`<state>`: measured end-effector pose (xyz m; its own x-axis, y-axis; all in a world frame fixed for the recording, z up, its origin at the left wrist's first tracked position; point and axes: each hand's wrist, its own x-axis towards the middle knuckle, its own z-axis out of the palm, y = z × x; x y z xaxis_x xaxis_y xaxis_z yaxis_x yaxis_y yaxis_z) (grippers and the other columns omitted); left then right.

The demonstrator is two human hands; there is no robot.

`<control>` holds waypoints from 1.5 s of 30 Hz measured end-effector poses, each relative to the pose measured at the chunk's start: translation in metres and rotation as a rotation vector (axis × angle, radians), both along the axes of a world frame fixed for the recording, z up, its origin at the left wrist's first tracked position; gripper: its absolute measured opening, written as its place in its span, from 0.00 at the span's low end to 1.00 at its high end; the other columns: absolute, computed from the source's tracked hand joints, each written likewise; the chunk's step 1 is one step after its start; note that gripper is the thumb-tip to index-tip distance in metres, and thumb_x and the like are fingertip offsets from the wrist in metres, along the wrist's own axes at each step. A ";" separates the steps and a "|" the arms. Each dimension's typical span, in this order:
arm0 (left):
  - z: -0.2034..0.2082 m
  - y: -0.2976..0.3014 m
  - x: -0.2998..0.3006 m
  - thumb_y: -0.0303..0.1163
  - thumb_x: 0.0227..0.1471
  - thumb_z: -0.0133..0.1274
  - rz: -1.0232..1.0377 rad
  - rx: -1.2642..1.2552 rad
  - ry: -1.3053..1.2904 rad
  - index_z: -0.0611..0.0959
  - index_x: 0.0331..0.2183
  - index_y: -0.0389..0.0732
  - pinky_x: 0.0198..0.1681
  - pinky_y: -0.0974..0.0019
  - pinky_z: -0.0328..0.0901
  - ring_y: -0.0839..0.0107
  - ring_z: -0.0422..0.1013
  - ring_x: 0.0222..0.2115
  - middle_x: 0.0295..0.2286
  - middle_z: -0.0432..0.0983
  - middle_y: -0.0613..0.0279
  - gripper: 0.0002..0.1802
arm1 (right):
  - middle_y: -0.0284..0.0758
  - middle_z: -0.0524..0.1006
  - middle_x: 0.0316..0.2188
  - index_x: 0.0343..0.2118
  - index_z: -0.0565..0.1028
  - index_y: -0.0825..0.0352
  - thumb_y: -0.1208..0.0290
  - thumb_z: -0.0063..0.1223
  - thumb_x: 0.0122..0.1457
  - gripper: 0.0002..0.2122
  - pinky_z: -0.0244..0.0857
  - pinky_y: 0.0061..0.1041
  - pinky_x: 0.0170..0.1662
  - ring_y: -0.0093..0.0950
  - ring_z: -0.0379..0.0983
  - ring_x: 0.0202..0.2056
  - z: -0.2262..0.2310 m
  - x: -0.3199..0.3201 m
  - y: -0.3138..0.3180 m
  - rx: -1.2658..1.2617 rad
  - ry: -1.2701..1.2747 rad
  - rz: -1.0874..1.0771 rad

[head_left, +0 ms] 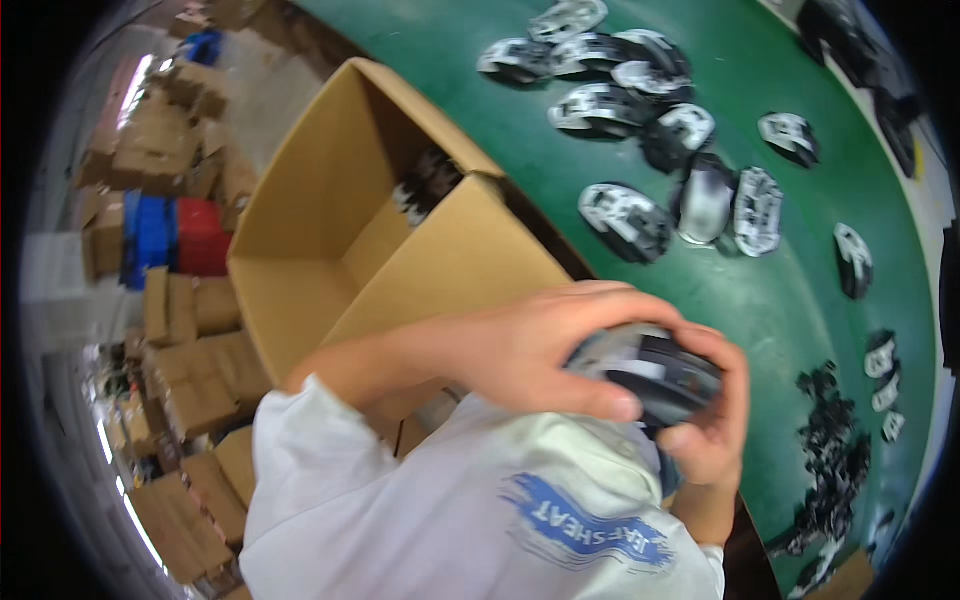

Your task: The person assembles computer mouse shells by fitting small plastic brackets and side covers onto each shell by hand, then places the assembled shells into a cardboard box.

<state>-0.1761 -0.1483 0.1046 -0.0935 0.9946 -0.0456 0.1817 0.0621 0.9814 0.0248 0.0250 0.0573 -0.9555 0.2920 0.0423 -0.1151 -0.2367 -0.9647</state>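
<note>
Just above my shirt front, both hands hold a black and grey computer mouse shell (665, 375) with a rounded back. My left hand (545, 355) grips it from the left, its thumb lying along the near side. From the right, my right hand (720, 405) curls its fingers and thumb around the other end. Parts of the shell are hidden behind my fingers, and motion blurs it a little. Beyond my hands, a loose group of similar mouse shells (625, 220) lies on the green table (750, 300), some showing pale undersides.
A tall open cardboard box (450, 265) stands at the table's left edge with dark and white parts inside. A pile of small black parts (835, 460) and a few more shells (880, 370) lie toward the right. Cardboard cartons (205, 380) are stacked on the far left.
</note>
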 end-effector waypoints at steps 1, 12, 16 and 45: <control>0.004 -0.011 -0.006 0.44 0.55 0.70 -0.021 0.035 -0.019 0.69 0.67 0.35 0.62 0.55 0.65 0.56 0.70 0.59 0.56 0.73 0.49 0.46 | 0.50 0.70 0.59 0.64 0.67 0.73 0.61 0.73 0.51 0.39 0.65 0.38 0.62 0.40 0.71 0.59 0.002 -0.017 0.003 0.073 0.068 0.092; -0.014 -0.092 -0.064 0.36 0.50 0.74 0.378 0.055 -0.024 0.62 0.71 0.34 0.69 0.54 0.59 0.58 0.66 0.63 0.62 0.67 0.51 0.55 | 0.61 0.65 0.67 0.72 0.56 0.76 0.58 0.77 0.53 0.51 0.70 0.43 0.63 0.52 0.73 0.62 0.005 -0.107 -0.028 0.528 0.185 0.168; -0.020 -0.135 -0.105 0.29 0.43 0.75 0.495 0.176 0.440 0.66 0.70 0.37 0.63 0.56 0.65 0.56 0.70 0.59 0.57 0.72 0.52 0.56 | 0.51 0.73 0.62 0.71 0.60 0.74 0.63 0.70 0.59 0.41 0.68 0.43 0.64 0.42 0.76 0.59 -0.027 -0.083 -0.016 0.328 -0.030 0.049; -0.282 -0.288 -0.194 0.35 0.46 0.75 0.473 0.067 1.117 0.78 0.58 0.41 0.55 0.52 0.74 0.49 0.75 0.53 0.52 0.74 0.51 0.39 | 0.38 0.79 0.44 0.52 0.78 0.73 0.75 0.55 0.70 0.11 0.68 0.26 0.51 0.27 0.75 0.44 -0.105 -0.013 0.040 0.880 -0.437 -0.526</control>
